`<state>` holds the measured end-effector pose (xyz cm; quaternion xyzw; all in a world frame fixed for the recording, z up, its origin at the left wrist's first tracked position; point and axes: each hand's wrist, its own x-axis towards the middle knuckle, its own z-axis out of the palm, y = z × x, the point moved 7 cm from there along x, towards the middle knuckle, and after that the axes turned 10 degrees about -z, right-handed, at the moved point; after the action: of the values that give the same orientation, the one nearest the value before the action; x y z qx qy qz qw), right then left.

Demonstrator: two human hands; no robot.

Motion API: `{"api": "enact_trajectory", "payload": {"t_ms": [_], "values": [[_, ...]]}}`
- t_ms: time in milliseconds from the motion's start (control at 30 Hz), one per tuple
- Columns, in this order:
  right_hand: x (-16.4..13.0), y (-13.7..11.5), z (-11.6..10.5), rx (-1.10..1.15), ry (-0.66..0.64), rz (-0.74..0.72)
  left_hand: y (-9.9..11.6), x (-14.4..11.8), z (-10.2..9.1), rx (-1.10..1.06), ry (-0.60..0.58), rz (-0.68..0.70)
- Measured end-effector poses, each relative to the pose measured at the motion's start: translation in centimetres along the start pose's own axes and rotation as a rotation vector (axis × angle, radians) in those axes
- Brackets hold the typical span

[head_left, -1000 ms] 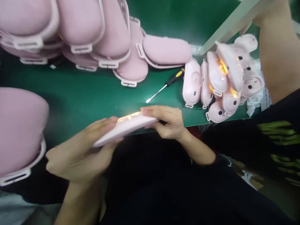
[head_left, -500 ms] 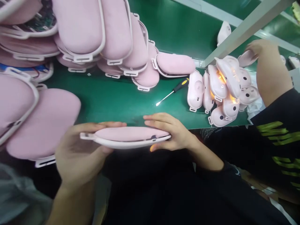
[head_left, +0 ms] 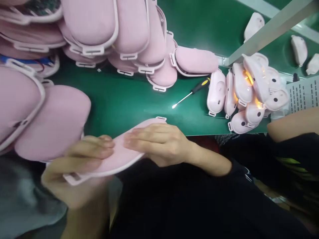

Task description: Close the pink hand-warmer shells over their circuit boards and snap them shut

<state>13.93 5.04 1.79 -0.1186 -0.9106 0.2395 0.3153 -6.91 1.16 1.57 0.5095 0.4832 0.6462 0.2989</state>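
Note:
Both my hands hold a pink padded shell (head_left: 117,158) with a white rim and strap loops at its two ends, tilted just in front of the bench's near edge. My left hand (head_left: 77,166) wraps around the near-left end, its fingers on the pink face, somewhat blurred. Across the far part of that face lie the fingers of my right hand (head_left: 159,142), gripping the shell; its thumb is hidden. The shell's underside cannot be seen. Beyond my hands, a screwdriver (head_left: 191,92) with a black and yellow handle rests on the green bench (head_left: 119,103).
Similar pink shells (head_left: 91,23) are heaped at the left and back. A pile of pale shells (head_left: 249,86), some glowing orange, stands at the right by a metal post (head_left: 264,33). A co-worker's forearm (head_left: 294,124) and a slotted grey panel (head_left: 302,94) are at far right.
The shell has turned from edge-on to show its pink face, its right end swinging away. My fingers moved onto that face. The co-worker's arm drew back from the pale pile.

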Motion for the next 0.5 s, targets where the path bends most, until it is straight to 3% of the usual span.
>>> {"api": "enact_trajectory", "payload": {"t_ms": [100, 200, 333, 500], "values": [[-0.3, 1.9, -1.1, -0.003, -0.038, 0.057, -0.7, -0.1, -2.9, 0.090, 0.043, -0.079], [-1.4, 2.4, -2.9, 0.003, 0.068, 0.087, 1.1, -0.1, -3.7, 0.464, -0.051, -0.009], [-2.9, 0.8, -5.2, -0.167, 0.176, 0.123, 2.8, 0.4, -0.2, 0.759, -0.222, 0.316], [-4.3, 0.5, -6.9, -0.233, 0.208, 0.227, 0.9, 2.2, 5.6, 0.716, -0.394, 0.355]]}}
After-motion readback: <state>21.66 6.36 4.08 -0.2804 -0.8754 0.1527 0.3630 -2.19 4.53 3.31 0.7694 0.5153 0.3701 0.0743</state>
